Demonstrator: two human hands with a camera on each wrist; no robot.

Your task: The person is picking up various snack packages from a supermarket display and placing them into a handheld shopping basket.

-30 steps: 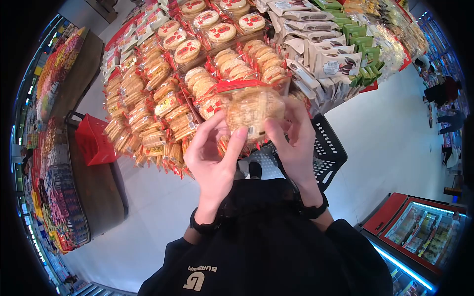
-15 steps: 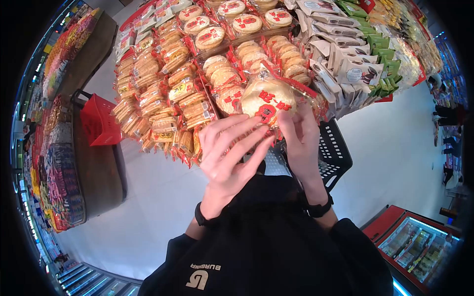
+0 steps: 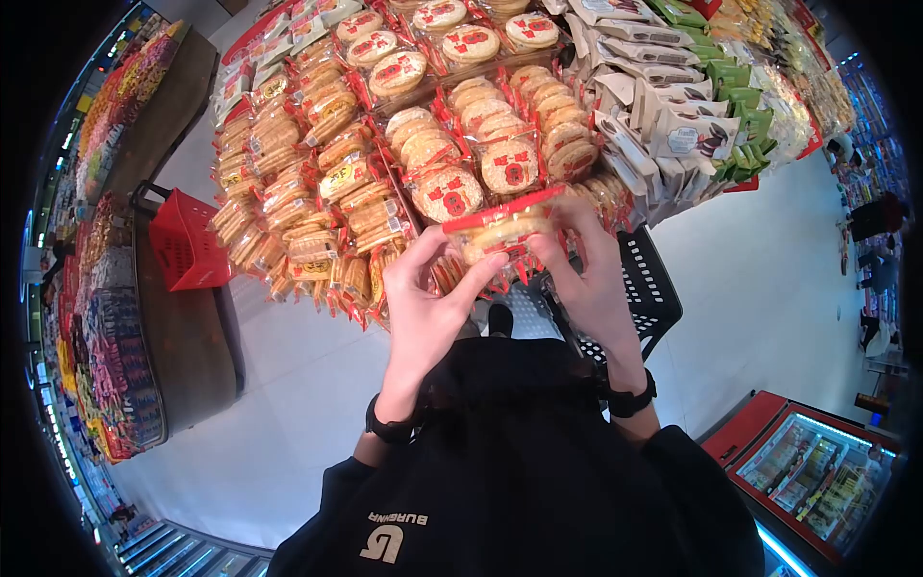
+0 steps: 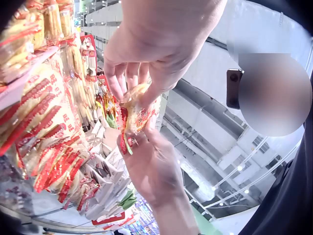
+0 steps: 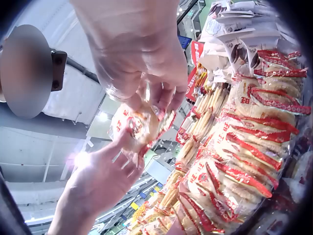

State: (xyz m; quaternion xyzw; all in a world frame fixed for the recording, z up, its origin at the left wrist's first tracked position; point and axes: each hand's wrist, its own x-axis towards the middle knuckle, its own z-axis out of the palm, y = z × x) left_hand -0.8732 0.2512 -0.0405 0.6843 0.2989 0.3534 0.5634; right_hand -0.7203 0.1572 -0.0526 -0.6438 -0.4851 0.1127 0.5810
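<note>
A clear packet of rice crackers (image 3: 500, 231) with red edging is held up between both hands, turned nearly edge-on in the head view. My left hand (image 3: 418, 303) pinches its left end, thumb on the near side. The right hand (image 3: 591, 288) grips the other end, its thumb also facing me. In the left wrist view the packet (image 4: 137, 110) shows red print, with the left hand (image 4: 161, 44) above and the right hand (image 4: 154, 169) below. Right behind the packet, similar round cracker packs (image 3: 447, 192) stand in rows on the display.
White biscuit packs (image 3: 687, 135) and green packs (image 3: 755, 135) fill the display's right side. Below it stands a dark perforated basket (image 3: 649, 288). A red basket (image 3: 187, 240) is at left beside a candy counter (image 3: 187, 346). A red freezer (image 3: 750, 438) stands at lower right.
The packet showed its plain side, then its red printed face, and now stands nearly edge-on. The left hand's fingers, spread over its front half a second ago, have moved back to its left end.
</note>
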